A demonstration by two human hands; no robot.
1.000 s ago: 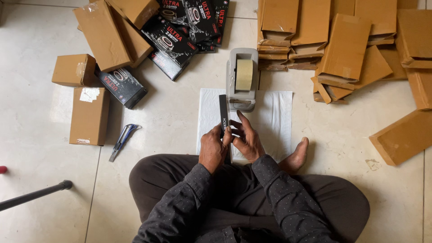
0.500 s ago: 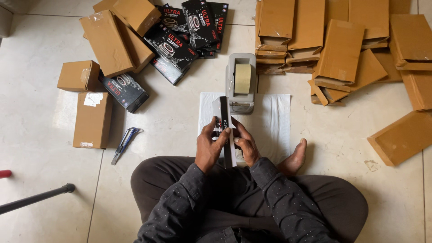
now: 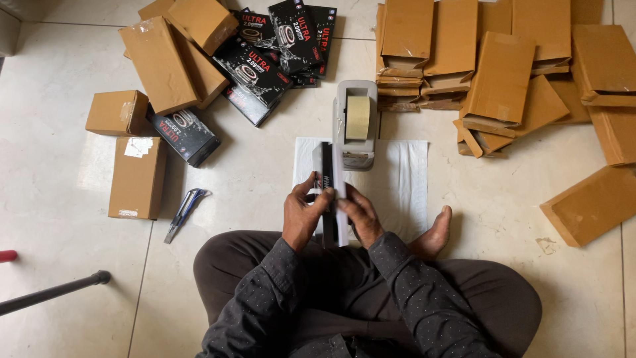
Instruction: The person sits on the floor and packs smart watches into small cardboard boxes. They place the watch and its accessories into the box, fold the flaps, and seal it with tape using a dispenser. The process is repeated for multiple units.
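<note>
I sit cross-legged on a tiled floor. Both hands hold a slim black box point(image 3: 328, 172) with a white side, standing on edge above my lap. My left hand point(image 3: 301, 215) grips its left face, fingers curled onto the edge. On the right face rests my right hand point(image 3: 361, 215). The box stands over a white padded mailer point(image 3: 404, 179) spread flat on the floor. Just beyond it sits a grey tape dispenser point(image 3: 356, 119) with a roll of tan tape.
Brown cardboard boxes point(image 3: 159, 63) and black printed product boxes point(image 3: 258, 66) lie at the upper left. A stack of brown paper-wrapped parcels point(image 3: 503, 73) fills the upper right. A blue utility knife point(image 3: 185, 211) lies left of my knee. A black rod point(image 3: 53, 295) lies lower left.
The black box has stayed on edge between my hands; my fingers have shifted along it and it sits a little lower. The view has drifted slightly.
</note>
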